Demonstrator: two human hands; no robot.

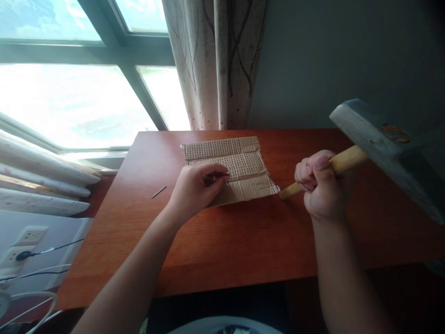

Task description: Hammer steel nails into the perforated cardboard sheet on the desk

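My right hand (321, 185) grips the wooden handle of a hammer (351, 157), raised above the right side of the table with its big metal head at the upper right. My left hand (200, 183) is over the near part of a piece of cardboard (248, 162) covered in rows of small holes. Thumb and fingertips of that hand pinch a thin nail (227, 179), mostly hidden by the fingers, at the cardboard's surface. Left of my wrist, a loose nail (158, 192) lies on the wood.
The reddish-brown wooden table (194, 255) stands against a wall and a bright window (69, 106). A patterned curtain (208, 65) hangs behind it. At the lower left are a wall socket (31, 235) with a black plug (24, 255) and several cables.
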